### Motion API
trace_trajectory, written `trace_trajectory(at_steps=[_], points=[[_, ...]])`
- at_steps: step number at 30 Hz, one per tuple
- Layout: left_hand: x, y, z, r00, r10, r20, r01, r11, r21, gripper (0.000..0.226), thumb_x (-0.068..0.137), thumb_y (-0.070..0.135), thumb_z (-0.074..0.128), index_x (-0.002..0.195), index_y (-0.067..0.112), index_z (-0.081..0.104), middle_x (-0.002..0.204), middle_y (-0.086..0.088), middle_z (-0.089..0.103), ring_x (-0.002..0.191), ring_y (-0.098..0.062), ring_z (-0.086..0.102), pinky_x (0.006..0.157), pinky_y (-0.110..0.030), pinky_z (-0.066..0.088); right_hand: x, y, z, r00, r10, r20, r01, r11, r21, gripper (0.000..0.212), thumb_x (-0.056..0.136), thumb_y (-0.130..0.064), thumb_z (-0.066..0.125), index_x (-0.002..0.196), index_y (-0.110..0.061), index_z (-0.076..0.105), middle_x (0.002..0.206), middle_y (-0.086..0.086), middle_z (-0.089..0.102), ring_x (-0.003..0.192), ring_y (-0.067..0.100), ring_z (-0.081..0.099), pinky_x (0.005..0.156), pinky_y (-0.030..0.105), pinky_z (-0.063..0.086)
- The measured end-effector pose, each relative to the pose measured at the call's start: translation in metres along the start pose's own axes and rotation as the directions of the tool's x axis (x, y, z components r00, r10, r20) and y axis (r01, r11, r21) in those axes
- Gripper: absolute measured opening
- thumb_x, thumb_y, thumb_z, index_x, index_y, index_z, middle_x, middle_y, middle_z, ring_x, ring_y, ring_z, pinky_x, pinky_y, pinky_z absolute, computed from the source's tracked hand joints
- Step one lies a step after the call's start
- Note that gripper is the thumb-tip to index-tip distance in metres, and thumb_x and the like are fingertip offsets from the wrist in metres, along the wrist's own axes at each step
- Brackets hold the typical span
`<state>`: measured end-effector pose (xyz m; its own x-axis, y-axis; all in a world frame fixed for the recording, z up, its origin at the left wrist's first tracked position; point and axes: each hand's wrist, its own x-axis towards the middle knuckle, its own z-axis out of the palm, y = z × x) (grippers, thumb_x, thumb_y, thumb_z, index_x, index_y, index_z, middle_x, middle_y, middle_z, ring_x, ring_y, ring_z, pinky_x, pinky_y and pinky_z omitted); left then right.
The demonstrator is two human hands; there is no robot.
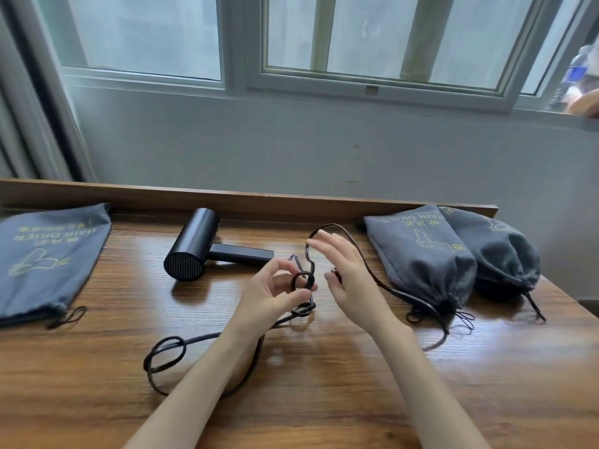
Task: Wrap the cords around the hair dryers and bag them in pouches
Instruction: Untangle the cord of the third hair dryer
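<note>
Black and matte, the plastic hair dryer point(194, 251) with its round barrel and straight handle lies on its side on the brown wooden table point(324, 400), near the far edge. Its thin black rubber cord point(304, 311) runs loose over the table in several loops, and some of them cross like half knots.

The left hand point(269, 293) is in the middle, above the table. Its fingers point(291, 298) pinch one small loop of the cord between thumb and forefinger. The right hand point(343, 277) is just beside it with the fingers point(327, 246) straight and spread wide. A long bend of cord passes behind this hand, and I cannot tell if the hand touches it.

I judge the cord to be light and flexible, but springy, so it will want to open again and to twist when pulled. It is better to take it close to the crossing, one strand in each hand, and to loosen it without a hard pull. The dryer body looks smooth and a little heavy. The handle seems the safest place to grip while the cord is wound around it.

One flat grey pouch point(48, 260) of cloth, with a drawstring, lies at the left. Two full pouches point(424, 254) point(499, 254) of the same kind lie at the right, touching each other.
</note>
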<state>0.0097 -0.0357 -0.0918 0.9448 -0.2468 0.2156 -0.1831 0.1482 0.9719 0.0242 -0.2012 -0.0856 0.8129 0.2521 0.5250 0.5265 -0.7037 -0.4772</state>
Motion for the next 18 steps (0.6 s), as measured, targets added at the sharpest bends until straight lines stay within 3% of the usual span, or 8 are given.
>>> trace_trajectory(at_steps=[3,6,9,11,12,14,16,18], points=[[-0.002,0.003,0.0,0.998,0.036,0.047,-0.037,0.999,0.02,0.023,0.077,-0.006,0.067,0.091,0.011,0.058,0.076,0.005,0.066,0.072,-0.009,0.062,0.063,-0.019,0.048,-0.004,0.01,0.005,0.999,-0.004,0.044,0.007,0.997,-0.079,0.022,0.094,-0.008,0.049,0.108,-0.018,0.063,0.144,-0.009,0.036,0.138,0.004,0.011,0.104,0.003,0.001],[0.0,0.004,-0.001,0.997,0.045,-0.069,-0.049,0.997,-0.059,0.019,0.082,-0.005,0.062,0.091,0.012,0.059,0.077,0.003,0.064,0.068,-0.006,0.06,0.062,-0.019,0.051,-0.005,0.018,0.002,0.998,0.051,0.033,-0.048,0.995,-0.087,0.02,0.097,-0.02,0.046,0.089,-0.014,0.064,0.117,-0.007,0.058,0.132,0.008,0.027,0.1,0.004,0.011],[0.003,-0.003,-0.005,0.965,0.12,-0.234,-0.102,0.991,0.088,0.013,0.087,0.003,0.057,0.093,0.015,0.057,0.086,-0.005,0.067,0.07,-0.012,0.064,0.064,-0.024,0.054,-0.007,0.015,-0.007,0.99,0.122,0.074,-0.119,0.992,-0.04,0.026,0.097,-0.023,0.045,0.073,-0.024,0.053,0.074,-0.01,0.057,0.092,0.004,0.052,0.09,0.018,0.031],[0.003,-0.007,-0.006,0.946,0.211,-0.246,-0.136,0.948,0.289,0.011,0.09,0.008,0.055,0.09,0.018,0.06,0.089,-0.005,0.068,0.069,-0.014,0.066,0.067,-0.027,0.056,-0.009,0.008,-0.008,0.988,0.135,0.079,-0.136,0.991,0.007,0.025,0.097,-0.025,0.046,0.072,-0.028,0.049,0.062,-0.008,0.053,0.066,0.005,0.049,0.068,0.025,0.038],[0.002,-0.008,-0.005,0.941,0.243,-0.237,-0.155,0.929,0.337,0.012,0.09,0.009,0.055,0.088,0.019,0.061,0.092,-0.004,0.066,0.068,-0.014,0.067,0.068,-0.028,0.056,-0.01,0.004,-0.006,0.989,0.126,0.071,-0.13,0.99,0.046,0.02,0.096,-0.025,0.048,0.077,-0.028,0.051,0.062,-0.009,0.055,0.064,0.006,0.051,0.064,0.025,0.039],[0.003,-0.009,-0.004,0.941,0.288,-0.18,-0.203,0.903,0.38,0.015,0.089,0.008,0.058,0.084,0.021,0.063,0.097,-0.001,0.058,0.071,-0.012,0.066,0.068,-0.023,0.055,-0.011,-0.005,0.001,0.994,0.102,0.036,-0.107,0.977,0.185,0.005,0.094,-0.031,0.05,0.095,-0.031,0.055,0.08,-0.016,0.062,0.08,0.001,0.059,0.074,0.019,0.044],[0.003,-0.012,-0.003,0.942,0.324,-0.084,-0.251,0.849,0.464,0.009,0.087,0.009,0.062,0.085,0.018,0.066,0.093,0.002,0.054,0.078,-0.009,0.062,0.071,-0.018,0.05,-0.01,-0.013,0.008,0.996,0.09,0.014,-0.09,0.95,0.3,0.02,0.091,-0.042,0.048,0.105,-0.031,0.057,0.098,-0.019,0.062,0.098,-0.002,0.058,0.085,0.013,0.043],[0.003,-0.016,-0.001,0.92,0.391,-0.001,-0.324,0.764,0.558,0.007,0.086,0.015,0.064,0.089,0.015,0.069,0.088,0.005,0.057,0.085,-0.009,0.056,0.073,-0.016,0.045,-0.008,-0.018,0.012,0.997,0.081,0.006,-0.079,0.952,0.294,0.021,0.088,-0.045,0.048,0.098,-0.031,0.059,0.093,-0.017,0.063,0.094,-0.001,0.057,0.081,0.01,0.042]])
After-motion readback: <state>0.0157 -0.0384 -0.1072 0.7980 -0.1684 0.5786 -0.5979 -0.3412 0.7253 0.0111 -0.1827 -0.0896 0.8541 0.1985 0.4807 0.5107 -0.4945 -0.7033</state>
